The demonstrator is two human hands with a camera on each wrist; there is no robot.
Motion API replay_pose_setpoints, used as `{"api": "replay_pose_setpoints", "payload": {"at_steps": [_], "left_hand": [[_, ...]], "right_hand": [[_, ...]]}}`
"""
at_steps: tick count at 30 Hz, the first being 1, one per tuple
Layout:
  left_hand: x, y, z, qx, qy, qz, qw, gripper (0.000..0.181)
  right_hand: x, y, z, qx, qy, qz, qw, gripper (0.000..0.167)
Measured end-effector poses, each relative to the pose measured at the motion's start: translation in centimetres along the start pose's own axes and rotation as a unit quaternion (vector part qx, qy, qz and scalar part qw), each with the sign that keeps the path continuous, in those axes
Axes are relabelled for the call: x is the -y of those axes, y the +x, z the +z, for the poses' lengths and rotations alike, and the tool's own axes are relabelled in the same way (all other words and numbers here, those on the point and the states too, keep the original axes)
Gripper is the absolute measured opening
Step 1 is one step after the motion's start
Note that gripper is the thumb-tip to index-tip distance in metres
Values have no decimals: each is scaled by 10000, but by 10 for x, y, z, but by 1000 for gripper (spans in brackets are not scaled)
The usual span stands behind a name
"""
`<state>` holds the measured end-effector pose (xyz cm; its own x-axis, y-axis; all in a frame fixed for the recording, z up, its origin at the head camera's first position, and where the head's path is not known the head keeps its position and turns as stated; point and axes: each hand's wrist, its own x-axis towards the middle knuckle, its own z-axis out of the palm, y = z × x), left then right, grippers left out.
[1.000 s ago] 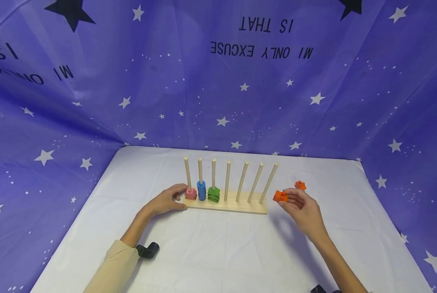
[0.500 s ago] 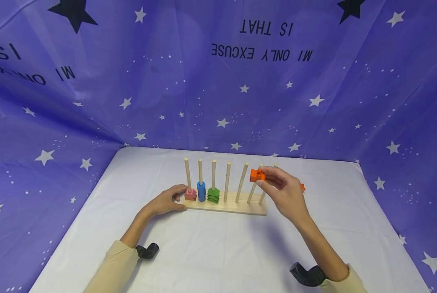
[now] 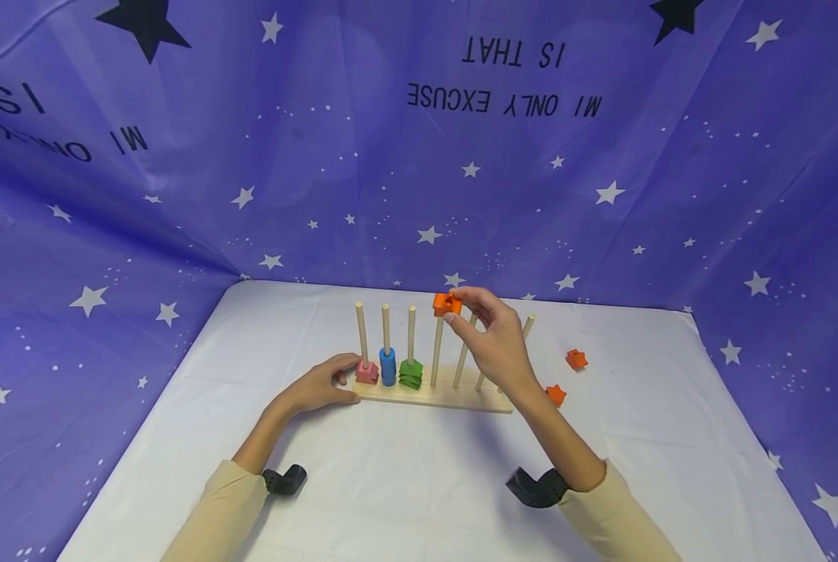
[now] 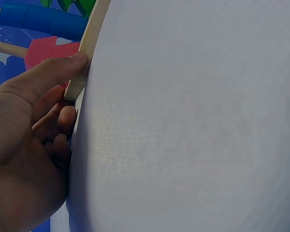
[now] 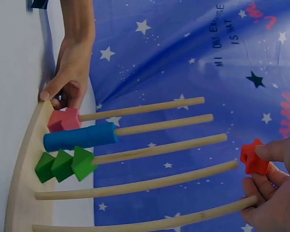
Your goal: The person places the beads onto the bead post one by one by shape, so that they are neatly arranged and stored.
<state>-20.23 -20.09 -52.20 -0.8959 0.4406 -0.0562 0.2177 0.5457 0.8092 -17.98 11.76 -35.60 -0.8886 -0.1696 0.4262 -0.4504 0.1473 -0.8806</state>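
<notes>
A wooden stacking board with a row of upright pegs stands mid-table. My left hand holds its left end, thumb on the front edge; in the left wrist view the thumb lies on the wood. Pink beads, blue cylinders and green beads sit at the bottom of the three leftmost pegs. Between thumb and fingers, my right hand pinches an orange star bead. It is just off the tip of the bare peg beside the green ones.
Two more orange star beads, one nearer and one farther, lie on the white tabletop right of the board. Other bare pegs stand partly behind my right hand. A purple star-printed cloth hangs behind the table.
My right hand has carried the orange star bead left and up, from beside the board's right end to the peg tip. The left hand has stayed still.
</notes>
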Motion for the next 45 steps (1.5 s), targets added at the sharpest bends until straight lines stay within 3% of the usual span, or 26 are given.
{"api": "replay_pose_setpoints", "payload": {"at_steps": [8, 15, 24, 29, 32, 38, 45], "left_hand": [[-1, 1, 0, 23, 46, -22, 10000, 77], [-2, 0, 1, -15, 91, -38, 10000, 77], [-2, 0, 0, -21, 78, -69, 9999, 77], [-1, 0, 0, -6, 9, -28, 10000, 76], [-1, 0, 0, 5, 7, -23, 10000, 76], [-2, 1, -2, -18, 37, -19, 10000, 77], [-1, 2, 0, 3, 51, -55, 10000, 77]], "right_hand": [[-18, -2, 9, -59, -243, 248, 9994, 31], [-38, -10, 17, -381, 78, 418, 9984, 33], [-95, -38, 30, -218, 278, 1320, 9906, 28], [-126, -55, 37, -8, 3, 1951, 9808, 26], [-136, -61, 40, 59, -223, 2071, 9781, 26], [-134, -62, 42, 92, -464, 2182, 9748, 26], [-131, -66, 28, 490, -240, 2238, 9731, 46]]}}
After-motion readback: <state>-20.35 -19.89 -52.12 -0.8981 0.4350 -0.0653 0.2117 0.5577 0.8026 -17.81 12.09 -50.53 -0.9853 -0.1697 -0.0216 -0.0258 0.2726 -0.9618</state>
